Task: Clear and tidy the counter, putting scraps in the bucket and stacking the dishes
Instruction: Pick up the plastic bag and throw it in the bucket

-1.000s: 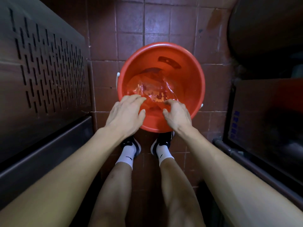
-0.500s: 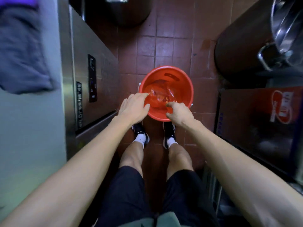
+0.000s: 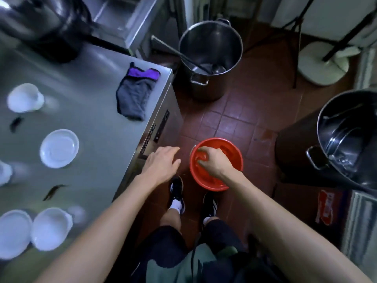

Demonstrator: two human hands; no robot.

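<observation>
Head view: right hand [image 3: 212, 161] reaches into round red plastic bucket [image 3: 234, 152], fingers curled, grasp unclear; left hand [image 3: 163, 163] relaxed; white dishes [image 3: 59, 148] on steel counter [image 3: 98, 127] at left

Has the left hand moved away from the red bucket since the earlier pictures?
Yes. The left hand earlier rested on the red bucket's near rim; now it is off it, to the left, beside the steel counter.
</observation>
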